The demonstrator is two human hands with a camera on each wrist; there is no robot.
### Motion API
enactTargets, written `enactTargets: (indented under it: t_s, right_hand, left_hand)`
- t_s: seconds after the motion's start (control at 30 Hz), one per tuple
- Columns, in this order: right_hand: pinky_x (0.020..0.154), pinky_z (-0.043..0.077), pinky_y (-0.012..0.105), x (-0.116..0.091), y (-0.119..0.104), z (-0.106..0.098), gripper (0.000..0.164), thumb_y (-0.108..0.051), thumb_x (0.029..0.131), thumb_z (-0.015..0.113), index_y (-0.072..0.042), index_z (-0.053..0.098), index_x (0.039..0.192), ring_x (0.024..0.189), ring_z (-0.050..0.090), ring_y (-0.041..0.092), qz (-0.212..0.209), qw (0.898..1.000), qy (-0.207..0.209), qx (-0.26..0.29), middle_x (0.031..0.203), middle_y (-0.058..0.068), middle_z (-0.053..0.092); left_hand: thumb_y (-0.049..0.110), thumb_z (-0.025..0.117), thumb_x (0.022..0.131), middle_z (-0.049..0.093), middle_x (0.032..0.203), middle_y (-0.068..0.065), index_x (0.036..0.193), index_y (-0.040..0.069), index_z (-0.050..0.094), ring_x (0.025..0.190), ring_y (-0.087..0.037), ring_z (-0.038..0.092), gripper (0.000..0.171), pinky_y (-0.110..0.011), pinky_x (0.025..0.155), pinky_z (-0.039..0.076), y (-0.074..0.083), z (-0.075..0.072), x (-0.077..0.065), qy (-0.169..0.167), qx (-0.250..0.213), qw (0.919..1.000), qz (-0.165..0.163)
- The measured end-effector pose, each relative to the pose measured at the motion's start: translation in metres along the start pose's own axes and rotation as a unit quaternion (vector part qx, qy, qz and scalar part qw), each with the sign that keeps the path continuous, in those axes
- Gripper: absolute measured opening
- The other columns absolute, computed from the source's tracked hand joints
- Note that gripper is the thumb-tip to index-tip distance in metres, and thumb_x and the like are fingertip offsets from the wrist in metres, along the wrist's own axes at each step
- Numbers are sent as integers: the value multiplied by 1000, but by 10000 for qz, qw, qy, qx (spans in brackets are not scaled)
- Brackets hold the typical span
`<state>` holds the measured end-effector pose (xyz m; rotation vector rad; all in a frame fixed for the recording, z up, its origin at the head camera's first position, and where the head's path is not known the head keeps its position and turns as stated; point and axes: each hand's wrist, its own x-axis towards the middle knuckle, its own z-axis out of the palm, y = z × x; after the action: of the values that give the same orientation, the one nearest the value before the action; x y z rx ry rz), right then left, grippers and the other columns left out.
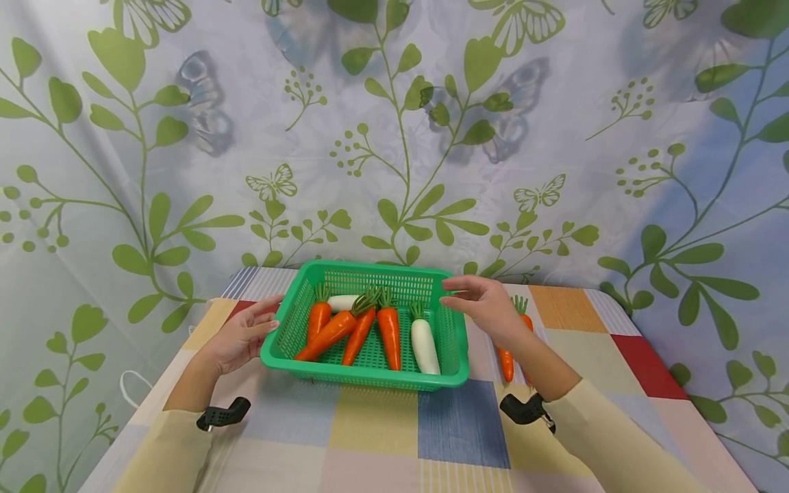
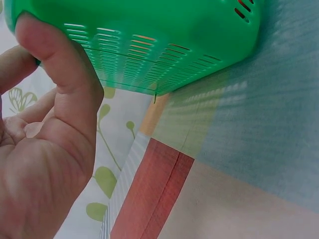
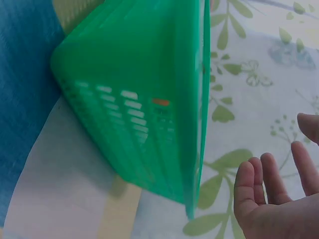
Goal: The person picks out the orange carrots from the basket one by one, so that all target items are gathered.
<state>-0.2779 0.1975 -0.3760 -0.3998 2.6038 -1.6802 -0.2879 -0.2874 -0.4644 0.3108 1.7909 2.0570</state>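
Note:
A green plastic basket (image 1: 370, 375) stands on the table. Inside lie several orange carrots (image 1: 390, 335) with green tops and two white radishes (image 1: 425, 346), one partly hidden behind the carrots. My left hand (image 1: 242, 335) is at the basket's left side, its fingertips right at the rim; in the left wrist view the thumb (image 2: 65, 74) overlaps the green wall. Over the right rim, my right hand (image 1: 483, 307) holds nothing, fingers loosely bent. The right wrist view shows that hand (image 3: 279, 199) apart from the basket's side, with its fingers spread.
To the basket's right, carrots (image 1: 505, 363) lie on the table, partly hidden by my right forearm. A patchwork cloth (image 1: 370, 424) covers the table. Behind it hangs a curtain (image 1: 345, 205) with leaves and butterflies. A white cable (image 1: 128, 390) loops at the table's left edge.

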Motion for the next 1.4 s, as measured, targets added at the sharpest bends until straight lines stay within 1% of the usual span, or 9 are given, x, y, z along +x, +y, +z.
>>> enactTargets:
  t_s: [0.1, 0.33, 0.5, 0.6, 0.73, 1.0, 1.2, 1.3, 1.4]
  right_hand:
    - [105, 54, 44, 3, -6, 8, 42, -27, 91, 79, -11, 69, 129, 120, 66, 27, 83, 9997, -167, 131, 135, 11, 67]
    - [111, 47, 53, 9, -16, 17, 49, -31, 91, 79, -16, 66, 135, 125, 61, 28, 386, 9958, -799, 243, 144, 11, 61]
    - [111, 48, 52, 15, -27, 23, 49, -31, 90, 79, -18, 66, 136, 129, 59, 28, 476, 9929, -1067, 208, 143, 8, 62]
    - [108, 51, 49, 20, -32, 27, 51, -32, 90, 80, -21, 65, 137, 127, 60, 27, 490, 9903, -1297, -8, 143, 6, 62]
    - [103, 54, 46, 29, -36, 32, 52, -35, 88, 82, -26, 65, 136, 122, 62, 26, 549, 9858, -1555, -330, 144, 4, 60]
    - [106, 52, 50, 48, -42, 34, 51, -30, 89, 81, -26, 65, 137, 127, 60, 30, 611, 9806, -1796, -491, 146, 7, 57]
    - [103, 54, 47, 60, -41, 37, 51, -32, 88, 82, -28, 66, 136, 119, 65, 29, 748, 9739, -1949, -889, 149, 12, 55]
    - [101, 56, 46, 65, -38, 40, 52, -30, 88, 81, -26, 65, 137, 118, 66, 30, 767, 9703, -2073, -984, 150, 15, 55]
    - [101, 56, 46, 70, -34, 43, 52, -26, 90, 81, -22, 64, 139, 123, 64, 33, 821, 9683, -2178, -906, 151, 19, 53]
  left_hand:
    - [11, 53, 107, 67, 125, -2, 165, 12, 14, 102, -20, 76, 70, -41, 85, 63, -1, -1, 0, -12, -45, 10000, -1]
    - [11, 52, 107, 68, 126, -3, 165, 10, 13, 104, -19, 76, 69, -40, 86, 62, -4, -3, -1, -53, -2, 10000, 58]
    - [13, 52, 107, 68, 125, 0, 165, 10, 14, 104, -18, 75, 69, -39, 87, 62, -3, -2, -2, -3, 64, 10000, 39]
    - [14, 53, 107, 68, 125, 2, 165, 12, 15, 104, -17, 75, 69, -38, 87, 62, -2, -1, -3, 110, 91, 9999, -3]
    - [14, 53, 107, 68, 126, 3, 165, 12, 15, 105, -17, 75, 69, -38, 87, 62, -1, -1, -4, 139, 131, 9998, 13]
    - [14, 52, 107, 67, 127, 1, 165, 10, 14, 106, -18, 75, 69, -38, 88, 62, -2, 1, -2, -24, 109, 9999, 88]
    - [14, 52, 108, 67, 128, 1, 165, 12, 14, 107, -18, 75, 68, -39, 88, 62, -2, 0, -1, -46, 132, 9998, 116]
    - [14, 52, 108, 67, 127, 1, 165, 12, 15, 106, -18, 75, 68, -39, 88, 62, -2, 0, -1, -36, 129, 9998, 114]
    - [13, 51, 108, 69, 125, 2, 164, 12, 15, 104, -17, 75, 67, -38, 87, 62, -2, 0, 0, -8, 115, 9999, 87]
